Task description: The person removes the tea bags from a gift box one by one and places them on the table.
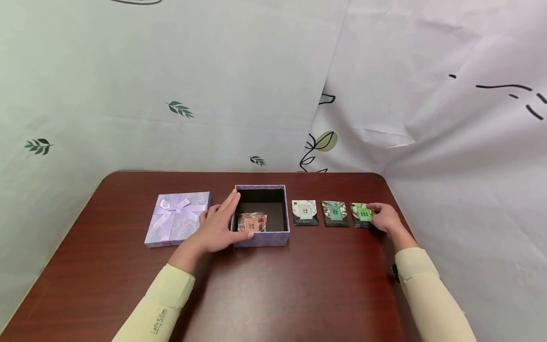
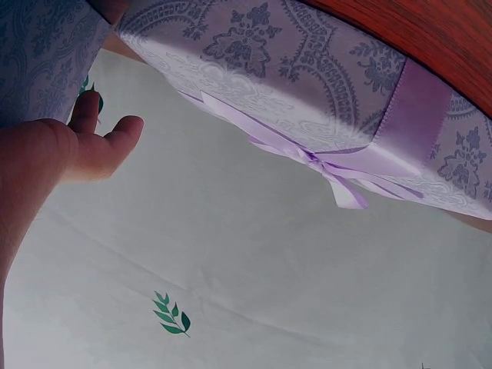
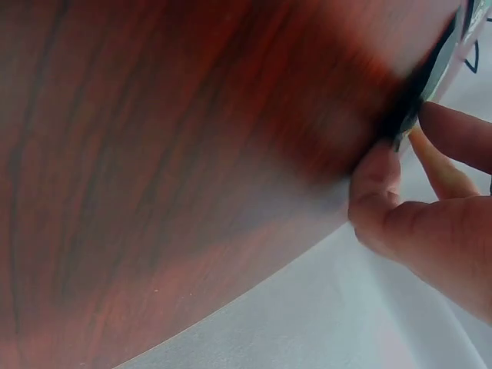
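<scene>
An uncovered purple box [image 1: 261,239] with a dark inside stands mid-table, an orange-labelled packet [image 1: 252,222] lying in it. My left hand [image 1: 218,228] rests on the box's left side, thumb along the front rim, fingers at the back left corner; the left wrist view shows the hand [image 2: 73,154] against the box's patterned wall [image 2: 46,61]. At the right, my right hand [image 1: 386,219] pinches the right edge of a green packet [image 1: 361,214]. In the right wrist view, thumb and fingertips of the hand [image 3: 430,192] meet at the packet's edge.
Left of the box lies a purple lid [image 1: 181,216] with a ribbon bow, close to my left hand. A white-labelled packet [image 1: 305,212] and a teal-labelled packet [image 1: 335,213] lie between box and green packet. Behind the table [image 1: 299,285] hangs a pale printed cloth [image 1: 213,85].
</scene>
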Tool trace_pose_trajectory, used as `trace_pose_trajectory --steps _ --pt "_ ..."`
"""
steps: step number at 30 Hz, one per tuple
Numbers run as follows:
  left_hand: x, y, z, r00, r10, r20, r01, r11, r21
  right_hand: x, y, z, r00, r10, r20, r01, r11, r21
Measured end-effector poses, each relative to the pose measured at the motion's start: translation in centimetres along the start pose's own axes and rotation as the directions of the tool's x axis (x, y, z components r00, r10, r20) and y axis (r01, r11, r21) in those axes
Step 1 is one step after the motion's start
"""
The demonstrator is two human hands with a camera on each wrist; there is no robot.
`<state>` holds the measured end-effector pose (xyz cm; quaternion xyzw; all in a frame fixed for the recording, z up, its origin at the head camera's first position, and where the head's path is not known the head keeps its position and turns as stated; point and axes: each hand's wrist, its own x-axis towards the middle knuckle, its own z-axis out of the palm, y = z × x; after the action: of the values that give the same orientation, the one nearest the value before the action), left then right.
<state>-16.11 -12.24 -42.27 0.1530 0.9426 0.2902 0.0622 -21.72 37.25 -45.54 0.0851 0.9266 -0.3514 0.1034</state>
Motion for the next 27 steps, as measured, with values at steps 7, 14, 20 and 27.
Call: trace_pose_trajectory --steps 7,14,20,27 --pt "-0.1 -0.2 0.0 1.000 -0.004 -0.005 0.004 1.000 0.000 -0.1 -0.3 0.2 0.999 -0.001 -0.044 0.001 1.000 0.002" --pt "0.0 -0.1 0.0 1.000 0.004 -0.002 -0.004 1.000 -0.023 -1.3 -1.6 0.7 0.960 -0.078 -0.270 0.083 0.996 0.009" --pt "-0.1 -0.1 0.0 1.000 0.010 -0.009 -0.011 1.000 -0.025 -2.2 -4.4 1.7 0.918 -0.159 -0.365 0.171 0.985 0.001" --pt "-0.1 -0.2 0.2 1.000 0.005 -0.010 -0.005 1.000 -0.028 -3.1 -7.1 2.6 0.882 -0.221 -0.416 0.255 0.967 0.027"
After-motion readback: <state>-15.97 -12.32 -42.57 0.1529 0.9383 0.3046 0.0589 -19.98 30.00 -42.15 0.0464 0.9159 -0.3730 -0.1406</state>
